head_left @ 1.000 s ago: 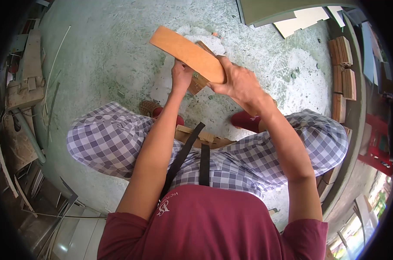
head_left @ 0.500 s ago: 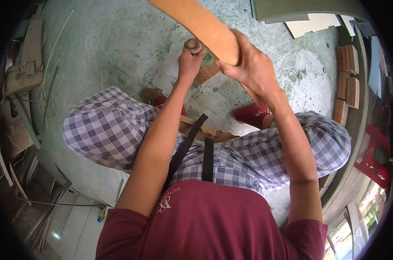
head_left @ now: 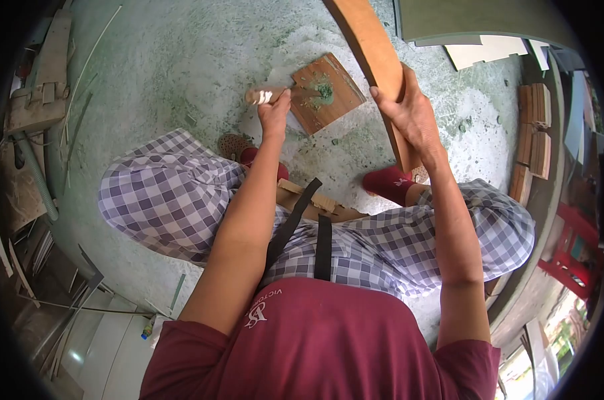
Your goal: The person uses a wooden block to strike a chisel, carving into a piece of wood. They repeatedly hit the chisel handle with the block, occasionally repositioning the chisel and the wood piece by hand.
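My left hand (head_left: 275, 117) is closed round a wooden-handled tool (head_left: 260, 97) with white marks on its handle. Its thin dark blade, partly blurred, reaches right over a brown wooden board (head_left: 344, 103) lying on the floor. A mound of green crumbly or pasty material (head_left: 324, 94) sits on that board, with bits scattered around it, and the blade's tip is at or near the mound. My right hand (head_left: 412, 113) grips a curved piece of wood (head_left: 372, 43), thumb on the near face and fingers behind. The wood is held up off the floor, its top end beyond the view.
Stacked wood blocks (head_left: 534, 137) line the right wall beside a red plastic chair (head_left: 574, 250). Grey and white sheets (head_left: 485, 52) lie at upper right. Boards and scrap wood (head_left: 38, 110) crowd the left side. My feet in red socks (head_left: 388, 183) flank the work.
My left hand has moved slightly left and down, and the tool now points right over the board. The curved wood has swung right and steeper, uncovering the board and green mound.
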Available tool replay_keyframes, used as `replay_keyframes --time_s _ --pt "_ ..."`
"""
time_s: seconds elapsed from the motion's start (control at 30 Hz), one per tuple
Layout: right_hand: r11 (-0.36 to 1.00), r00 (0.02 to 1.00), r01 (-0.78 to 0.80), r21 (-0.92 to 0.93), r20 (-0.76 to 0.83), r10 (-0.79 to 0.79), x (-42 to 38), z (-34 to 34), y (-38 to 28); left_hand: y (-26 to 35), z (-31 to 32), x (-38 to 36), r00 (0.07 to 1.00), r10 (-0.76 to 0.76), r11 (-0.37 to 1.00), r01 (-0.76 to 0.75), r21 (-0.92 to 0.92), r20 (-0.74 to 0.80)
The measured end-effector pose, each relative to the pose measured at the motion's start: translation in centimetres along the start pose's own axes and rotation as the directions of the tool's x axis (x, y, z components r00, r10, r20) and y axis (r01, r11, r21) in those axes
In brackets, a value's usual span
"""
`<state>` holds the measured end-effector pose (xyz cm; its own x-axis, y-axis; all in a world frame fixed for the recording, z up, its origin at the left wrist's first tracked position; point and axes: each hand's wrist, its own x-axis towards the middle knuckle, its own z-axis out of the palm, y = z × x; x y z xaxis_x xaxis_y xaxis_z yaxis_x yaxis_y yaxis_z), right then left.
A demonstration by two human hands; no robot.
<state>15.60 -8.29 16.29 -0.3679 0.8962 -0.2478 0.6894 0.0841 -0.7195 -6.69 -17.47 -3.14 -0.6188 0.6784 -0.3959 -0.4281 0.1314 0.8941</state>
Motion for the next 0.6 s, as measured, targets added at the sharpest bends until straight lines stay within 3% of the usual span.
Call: replay_keyframes --time_s 0.1,0.23,0.3,0.37,0.5,0.6 --pt "1.0 0.999 -0.031 -0.001 -0.044 0.031 0.2 -0.3 0.1 -0.3 -0.1 -0.4 0.998 -0.041 0.994 0.035 -0.103 -0.056" --pt "0.994 0.998 0.062 -0.092 -0.015 -0.064 0.7 0.4 -0.2 0.6 1.8 0.3 1.0 0.009 1.0 -0.009 0.006 -0.019" --pt "0.98 0.981 0.168 -0.105 -0.083 -0.177 0.5 0.8 -0.6 1.3 2.7 -0.3 0.999 0.052 0.998 -0.052 -0.028 0.001" --pt "0.981 0.984 0.155 -0.117 -0.076 -0.164 0.5 0.3 -1.4 1.8 3.5 -0.4 1.0 0.0 0.98 -0.004 -0.201 -0.017" --pt "0.976 0.969 0.202 -0.085 -0.13 -0.212 0.7 0.2 -1.4 2.1 2.7 0.0 0.994 0.105 0.994 -0.103 -0.039 0.04" --pt "0.98 0.973 0.188 -0.064 -0.126 -0.195 0.9 0.1 -1.2 1.4 2.4 0.2 0.995 0.09 0.995 -0.092 0.03 0.051"
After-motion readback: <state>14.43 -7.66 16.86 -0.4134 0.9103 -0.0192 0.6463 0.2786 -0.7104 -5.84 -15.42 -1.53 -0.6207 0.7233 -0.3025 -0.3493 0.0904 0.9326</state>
